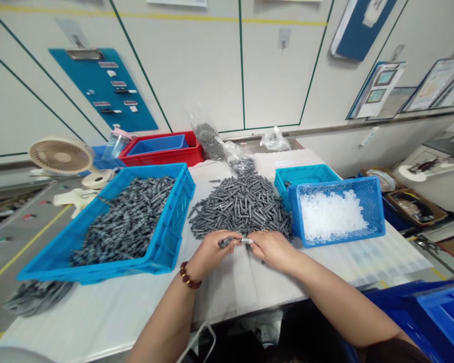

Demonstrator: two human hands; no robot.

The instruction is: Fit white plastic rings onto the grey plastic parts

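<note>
My left hand point(215, 250) is closed around a small dark grey ribbed plastic part point(227, 242), held just in front of the pile. A short pale cylindrical piece point(245, 241) sits at its right end. My right hand point(269, 249) pinches at that pale end, so the two hands nearly meet. Behind them lies a heap of grey ribbed parts point(245, 204) on the white-covered table point(219, 297). To the right, a tilted blue bin point(340, 239) holds many small white translucent rings point(331, 214).
A large blue crate point(174, 222) of grey parts point(124, 222) stands left. A red bin point(189, 151), bagged grey parts point(208, 141) and a teal bin point(306, 174) are at the back. A fan point(60, 155) stands far left; blue bins point(439, 307) are low right.
</note>
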